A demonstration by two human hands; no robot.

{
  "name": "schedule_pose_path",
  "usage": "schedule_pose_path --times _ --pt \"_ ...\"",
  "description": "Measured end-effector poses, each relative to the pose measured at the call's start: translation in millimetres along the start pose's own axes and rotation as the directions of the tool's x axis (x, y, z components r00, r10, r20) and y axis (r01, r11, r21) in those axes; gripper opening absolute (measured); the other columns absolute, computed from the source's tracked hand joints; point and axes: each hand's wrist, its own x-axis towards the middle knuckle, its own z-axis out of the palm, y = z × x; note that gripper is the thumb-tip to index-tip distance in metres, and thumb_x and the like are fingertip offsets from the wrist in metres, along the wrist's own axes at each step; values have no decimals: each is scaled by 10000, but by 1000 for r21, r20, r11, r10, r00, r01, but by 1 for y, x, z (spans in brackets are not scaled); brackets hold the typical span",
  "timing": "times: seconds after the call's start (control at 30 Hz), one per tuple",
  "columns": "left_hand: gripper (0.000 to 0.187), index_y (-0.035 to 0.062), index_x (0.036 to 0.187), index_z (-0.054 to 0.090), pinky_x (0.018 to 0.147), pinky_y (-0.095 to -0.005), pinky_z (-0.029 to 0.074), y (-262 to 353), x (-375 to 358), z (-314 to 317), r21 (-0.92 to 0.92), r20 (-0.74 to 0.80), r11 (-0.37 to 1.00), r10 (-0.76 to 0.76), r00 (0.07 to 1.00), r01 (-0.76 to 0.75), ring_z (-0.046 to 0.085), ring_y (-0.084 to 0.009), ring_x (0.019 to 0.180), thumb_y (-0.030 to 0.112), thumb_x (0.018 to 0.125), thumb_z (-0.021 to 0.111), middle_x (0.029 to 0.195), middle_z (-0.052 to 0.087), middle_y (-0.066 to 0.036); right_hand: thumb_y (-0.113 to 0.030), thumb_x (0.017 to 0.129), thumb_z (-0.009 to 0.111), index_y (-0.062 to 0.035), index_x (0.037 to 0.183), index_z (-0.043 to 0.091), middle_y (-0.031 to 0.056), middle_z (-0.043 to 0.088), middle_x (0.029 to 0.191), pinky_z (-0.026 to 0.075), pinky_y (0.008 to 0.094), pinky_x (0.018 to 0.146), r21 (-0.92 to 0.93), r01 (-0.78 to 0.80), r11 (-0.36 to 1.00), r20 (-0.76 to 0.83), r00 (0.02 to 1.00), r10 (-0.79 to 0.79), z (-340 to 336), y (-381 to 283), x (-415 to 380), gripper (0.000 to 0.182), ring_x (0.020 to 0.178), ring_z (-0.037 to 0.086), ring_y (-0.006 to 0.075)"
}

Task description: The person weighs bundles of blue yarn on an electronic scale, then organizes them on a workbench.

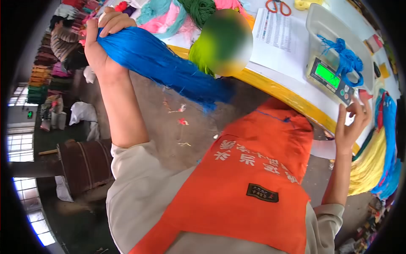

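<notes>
A thick hank of bright blue thread (144, 53) hangs from my left hand (108, 42), whose fingers are wrapped round its upper end. The hank slants down to the right, and its loose end is in front of the table's edge. My right hand (355, 120) is beside the digital scale (327, 78), thumb and fingers apart and slightly bent, with nothing seen in it. The scale has a lit green display and carries a clear plastic tray (315, 27). A small tangled bundle of blue thread (349, 59) lies in the tray and overhangs its near side.
A printed sheet (272, 42) and red-handled scissors (278, 7) lie on the table with the yellow edge (270, 86). Coloured hanks (198, 12) are heaped at its left; yellow and blue hanks (372, 161) hang at right. Another person (65, 42) is at far left.
</notes>
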Motion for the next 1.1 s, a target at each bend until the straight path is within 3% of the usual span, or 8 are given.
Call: schedule_pose_path --times 0.2,0.37,0.6,0.77,0.87,0.93,0.97,1.1 --pt "336 -76 1103 433 588 -268 465 -7 29 41 -31 125 993 -113 986 118 515 -136 635 235 1002 510 781 498 -38 -12 825 657 -59 1014 630 124 630 1077 528 403 791 505 59 861 297 925 -238 55 -79 -21 197 952 636 331" --pt "286 -79 1131 426 525 -241 506 -33 31 82 -10 266 977 -204 942 215 542 -136 574 78 929 557 791 518 -57 -56 842 659 -61 1062 606 104 628 1115 521 389 820 711 -3 703 296 908 -295 72 -128 7 227 999 629 325" --pt "329 -90 1113 412 347 -219 525 -25 38 116 -98 326 984 -106 939 145 552 -156 442 -68 825 569 700 566 -107 -119 851 668 -71 1213 557 117 602 1254 485 414 950 905 -36 423 233 875 -424 99 -191 46 382 1189 567 328" --pt "330 -91 1124 411 350 -218 525 -21 35 119 -61 348 988 -111 931 140 554 -151 441 -73 829 560 713 576 -113 -196 838 706 -123 1076 605 42 616 942 382 392 814 867 155 474 181 788 -588 111 -201 34 269 877 577 240" --pt "313 -95 1125 421 343 -213 508 -21 29 117 71 380 992 -124 917 104 546 -143 429 -69 836 537 712 573 -115 -231 806 731 -107 902 630 47 606 976 396 403 833 744 299 598 258 697 -669 98 -178 26 187 934 566 245" --pt "289 -99 1107 440 334 -212 492 -9 29 108 47 434 996 -86 897 72 533 -136 416 -63 839 543 713 569 -119 -258 768 747 -103 774 625 57 590 1050 405 410 860 756 285 589 179 775 -605 85 -161 12 197 989 545 261" --pt "384 -101 1159 449 409 -197 508 9 32 101 96 481 983 -186 857 159 540 -111 501 160 930 612 798 558 -92 -272 746 752 -102 732 628 67 574 1143 410 416 889 729 293 619 208 767 -607 80 -148 1 211 1033 531 273" --pt "433 -104 1209 422 383 -209 517 24 33 84 88 602 955 -277 749 283 542 -124 454 184 948 611 779 557 -111 -280 764 743 -102 809 687 58 580 1233 416 410 899 663 232 712 429 661 -616 76 -115 -30 192 1051 539 256"
